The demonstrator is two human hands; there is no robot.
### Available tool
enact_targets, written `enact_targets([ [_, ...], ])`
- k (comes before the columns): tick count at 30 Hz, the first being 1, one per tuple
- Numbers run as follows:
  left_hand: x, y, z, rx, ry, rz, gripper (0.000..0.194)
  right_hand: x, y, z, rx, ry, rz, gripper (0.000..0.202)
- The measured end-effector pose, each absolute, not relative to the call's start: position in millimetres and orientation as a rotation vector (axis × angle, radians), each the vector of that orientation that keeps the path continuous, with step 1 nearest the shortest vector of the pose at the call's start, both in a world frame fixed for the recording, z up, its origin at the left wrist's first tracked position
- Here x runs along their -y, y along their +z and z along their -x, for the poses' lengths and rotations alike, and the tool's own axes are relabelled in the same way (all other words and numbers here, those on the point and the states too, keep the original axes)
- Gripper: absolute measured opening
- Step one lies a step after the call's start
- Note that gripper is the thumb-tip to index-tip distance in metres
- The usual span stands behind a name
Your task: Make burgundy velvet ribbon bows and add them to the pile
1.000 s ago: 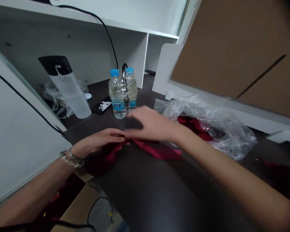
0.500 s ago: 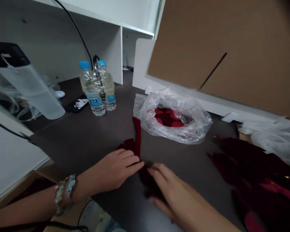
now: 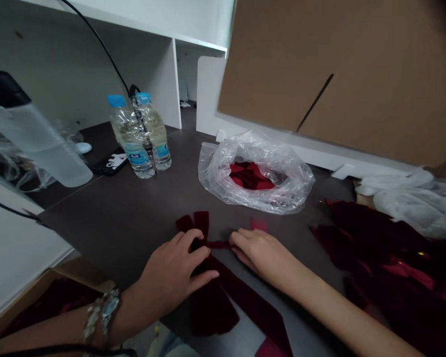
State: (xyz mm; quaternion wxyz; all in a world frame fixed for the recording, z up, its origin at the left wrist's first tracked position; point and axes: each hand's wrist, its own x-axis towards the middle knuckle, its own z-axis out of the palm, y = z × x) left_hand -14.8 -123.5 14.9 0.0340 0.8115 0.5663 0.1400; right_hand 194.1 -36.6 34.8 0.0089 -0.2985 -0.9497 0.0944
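Note:
A dark red velvet ribbon (image 3: 211, 310) lies on the desk in front of me, with short ends above my left hand (image 3: 180, 263) and longer wide tails below it. The curled fingers of that hand press down on its middle. My right hand (image 3: 256, 248) is closed on a thin strip of the ribbon, which stretches taut between the two hands. A brighter red end sticks out behind the right fingers. Where the strip meets the ribbon under my left fingers is partly hidden.
Beyond my hands sits an open clear plastic bag (image 3: 297, 191) with red fabric pieces inside. More dark red ribbons (image 3: 390, 267) are heaped at right. Two wrapped water bottles (image 3: 139, 161), a phone (image 3: 111, 162) and a large frosted bottle (image 3: 52, 148) stand or lie at left. A cardboard box (image 3: 92, 275) is below.
My right hand has moved up and right, drawing out a thin strip of ribbon. The wide tails now show below. My left hand has shifted slightly and its fingers are more curled.

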Motion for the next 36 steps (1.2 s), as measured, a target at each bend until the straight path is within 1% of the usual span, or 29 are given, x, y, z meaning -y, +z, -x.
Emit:
enact_targets([
  [3, 128, 20, 8, -1.888, 0.213, -2.337, 0.036, 65, 56, -214, 2.989, 0.877, 0.995, 0.008],
  [4, 129, 22, 7, -1.874, 0.156, -2.308, 0.033, 69, 62, -219, 2.994, 0.982, 1.006, 0.005],
  [5, 129, 25, 7, -1.833, 0.115, -2.298, 0.027, 70, 66, -224, 2.977, 1.005, 1.033, 0.009],
  [7, 126, 30, 7, -1.666, 0.095, -2.33, 0.018, 66, 69, -230, 2.852, 0.859, 1.109, 0.015],
  [8, 123, 33, 6, -1.569, 0.114, -2.347, 0.018, 62, 67, -233, 2.771, 0.772, 1.123, 0.015],
  [9, 119, 35, 6, -1.479, 0.147, -2.349, 0.018, 58, 64, -235, 2.703, 0.715, 1.124, 0.021],
  [10, 114, 37, 5, -1.4, 0.184, -2.33, 0.018, 55, 61, -238, 2.66, 0.704, 1.107, 0.031],
  [11, 108, 39, 3, -1.326, 0.223, -2.287, 0.018, 54, 57, -242, 2.64, 0.739, 1.076, 0.04],
  [12, 102, 41, 1, -1.256, 0.266, -2.216, 0.019, 56, 53, -247, 2.62, 0.81, 1.056, 0.042],
  [14, 88, 45, -4, -1.133, 0.363, -2.014, 0.022, 64, 48, -259, 2.479, 0.99, 1.129, 0.032],
  [16, 75, 48, -11, -1.034, 0.468, -1.783, 0.028, 79, 47, -272, 2.175, 1.215, 1.292, 0.028],
  [19, 62, 48, -24, -0.976, 0.614, -1.457, 0.035, 104, 47, -286, 1.637, 1.456, 1.476, 0.035],
  [22, 57, 45, -38, -0.944, 0.7, -1.207, 0.033, 123, 45, -295, 1.261, 1.438, 1.576, 0.037],
  [26, 57, 38, -51, -0.939, 0.805, -1.244, 0.026, 136, 41, -305, 0.963, 1.354, 1.632, 0.042],
  [28, 57, 36, -53, -0.896, 0.776, -1.26, 0.033, 140, 38, -311, 0.886, 1.336, 1.63, 0.046],
  [31, 58, 33, -53, -0.814, 0.674, -1.192, 0.058, 142, 33, -316, 0.803, 1.3, 1.623, 0.052],
  [32, 58, 32, -52, -0.815, 0.672, -1.178, 0.062, 140, 32, -316, 0.781, 1.277, 1.627, 0.053],
  [36, 59, 28, -52, -0.874, 0.729, -1.164, 0.06, 133, 29, -310, 0.748, 1.18, 1.686, 0.051],
])
